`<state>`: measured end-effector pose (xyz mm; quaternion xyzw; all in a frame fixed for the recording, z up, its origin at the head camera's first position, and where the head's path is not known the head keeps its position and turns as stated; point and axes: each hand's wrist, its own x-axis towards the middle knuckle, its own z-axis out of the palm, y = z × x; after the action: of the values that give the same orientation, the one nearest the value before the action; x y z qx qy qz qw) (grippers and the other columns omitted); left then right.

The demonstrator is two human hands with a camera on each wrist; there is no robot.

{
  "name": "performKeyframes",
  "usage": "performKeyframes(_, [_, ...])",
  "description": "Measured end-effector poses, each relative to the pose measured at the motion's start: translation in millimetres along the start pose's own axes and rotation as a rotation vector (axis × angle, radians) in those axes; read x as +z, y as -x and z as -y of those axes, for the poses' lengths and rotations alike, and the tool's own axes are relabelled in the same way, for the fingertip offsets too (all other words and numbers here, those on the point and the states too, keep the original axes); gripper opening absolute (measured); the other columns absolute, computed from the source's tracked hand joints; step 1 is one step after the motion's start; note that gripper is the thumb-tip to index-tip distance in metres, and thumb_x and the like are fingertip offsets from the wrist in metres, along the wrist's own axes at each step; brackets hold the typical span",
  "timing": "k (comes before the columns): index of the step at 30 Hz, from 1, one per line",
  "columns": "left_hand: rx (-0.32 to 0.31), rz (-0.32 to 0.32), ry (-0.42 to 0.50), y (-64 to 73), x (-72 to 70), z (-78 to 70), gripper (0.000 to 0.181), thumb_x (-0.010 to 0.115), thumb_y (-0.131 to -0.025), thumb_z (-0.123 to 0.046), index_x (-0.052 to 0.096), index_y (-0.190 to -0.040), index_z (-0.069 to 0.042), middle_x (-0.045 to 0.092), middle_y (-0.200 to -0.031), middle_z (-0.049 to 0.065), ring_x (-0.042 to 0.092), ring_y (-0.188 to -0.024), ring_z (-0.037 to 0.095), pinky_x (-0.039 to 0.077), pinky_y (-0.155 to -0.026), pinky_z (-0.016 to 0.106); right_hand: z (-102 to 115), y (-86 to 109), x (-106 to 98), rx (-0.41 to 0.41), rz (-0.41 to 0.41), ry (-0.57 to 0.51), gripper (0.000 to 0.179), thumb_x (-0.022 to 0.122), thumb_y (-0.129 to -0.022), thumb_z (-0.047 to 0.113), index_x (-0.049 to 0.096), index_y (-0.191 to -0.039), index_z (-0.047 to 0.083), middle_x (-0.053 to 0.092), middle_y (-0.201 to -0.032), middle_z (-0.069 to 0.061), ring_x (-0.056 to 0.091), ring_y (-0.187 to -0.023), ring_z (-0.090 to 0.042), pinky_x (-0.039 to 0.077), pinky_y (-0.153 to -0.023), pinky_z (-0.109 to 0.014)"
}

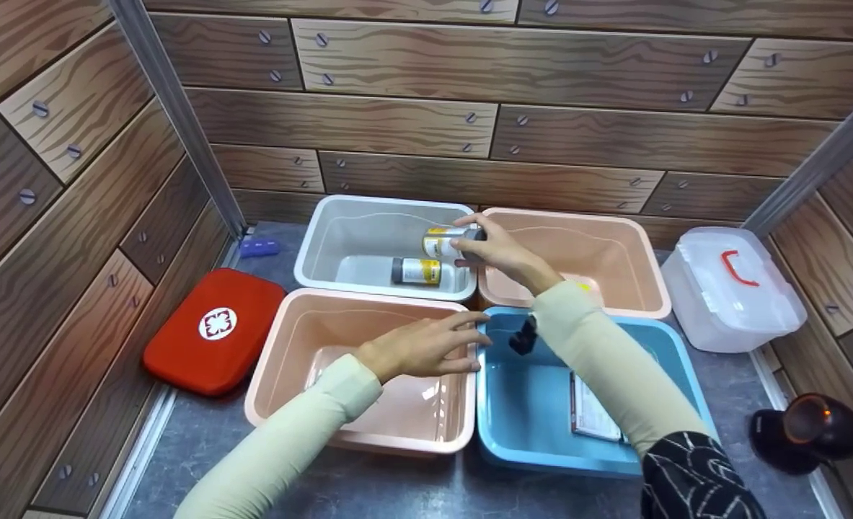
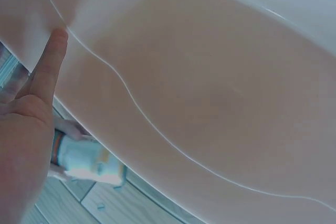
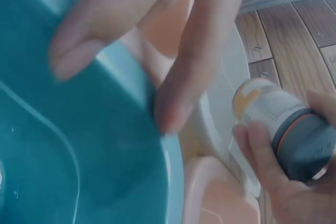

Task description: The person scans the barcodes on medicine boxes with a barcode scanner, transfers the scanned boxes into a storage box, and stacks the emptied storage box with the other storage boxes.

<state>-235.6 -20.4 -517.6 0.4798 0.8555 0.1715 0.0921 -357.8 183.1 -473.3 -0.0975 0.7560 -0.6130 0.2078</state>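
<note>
My right hand (image 1: 502,252) grips a cylindrical bottle (image 1: 439,242) by its dark-capped end, above the grey bin (image 1: 311,245). The bottle has a white and yellow label; in the right wrist view the held bottle (image 3: 270,106) shows an orange ring below its dark cap. A similar bottle (image 1: 417,271) lies on its side in the grey bin. Over the front peach bin (image 1: 267,360), my left hand (image 1: 426,346) is held with its fingers extended, the tips near the blue bin's (image 1: 485,404) rim. Whether they touch that rim I cannot tell.
A second peach bin (image 1: 642,267) holds a partly hidden yellow item. A flat white item (image 1: 592,411) lies in the blue bin. A red case (image 1: 210,331) is at the left, a lidded clear box (image 1: 736,288) and black device (image 1: 808,432) at the right. Wood-patterned walls surround the bins.
</note>
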Motion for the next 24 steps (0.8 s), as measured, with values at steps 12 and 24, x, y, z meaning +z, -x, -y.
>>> performKeyframes(12, [0.005, -0.009, -0.006, -1.3, 1.1, -0.6, 0.050, 0.053, -0.114, -0.051, 0.058, -0.156, -0.025, 0.033, -0.178, 0.004, 0.072, -0.125, 0.024, 0.058, -0.109, 0.044, -26.0, 0.6, 4.5, -0.176, 0.008, -0.014, 0.074, 0.068, -0.108, 0.014, 0.031, -0.172, 0.014, 0.026, -0.177, -0.020, 0.041, -0.157, -0.046, 0.041, -0.126, -0.059])
performKeyframes(24, [0.016, -0.024, -0.021, 0.2, 2.2, 1.6, 0.049, 0.053, -0.114, -0.052, 0.059, -0.155, -0.026, 0.035, -0.177, 0.003, 0.075, -0.104, 0.020, 0.062, -0.101, 0.041, -47.0, 86.9, -59.7, -0.221, 0.055, 0.100, 0.048, 0.066, -0.110, 0.016, 0.054, -0.153, -0.001, 0.058, -0.152, -0.028, 0.062, -0.137, -0.045, 0.058, -0.109, -0.042])
